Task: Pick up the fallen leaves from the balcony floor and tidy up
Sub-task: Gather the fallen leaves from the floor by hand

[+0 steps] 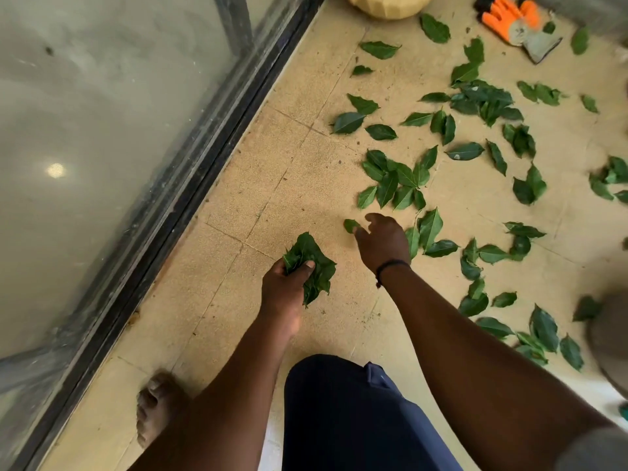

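Nearest the camera is the person's knee in dark blue trousers (353, 416), with a bare foot (154, 407) to its left on the balcony floor (299, 158), a spread of beige speckled tiles with thin joints. Along the left runs a large glass door (102, 113) in a dark frame, its track meeting the tiles on a diagonal. Across the right half of the floor lie the fallen leaves (482, 100), green and glossy, some single, some in loose clusters, from the far top of the view down to the lower right edge beside a blurred grey shape (608, 338). At the far top stands the base of a pale faceted pot (390, 6), and to its right lies an orange and grey work glove (520, 27) with a few leaves around it. The left hand (289, 287) holds a bunch of gathered leaves (311, 263), its grip clamped on them with the thumb pressed across the top, low over bare tiles. The right hand (382, 241), a dark band at its wrist, reaches just beyond, fingers curled downward with a small leaf (350, 225) at its fingertips; whether that grip is pinching the leaf or only touching it I cannot tell.
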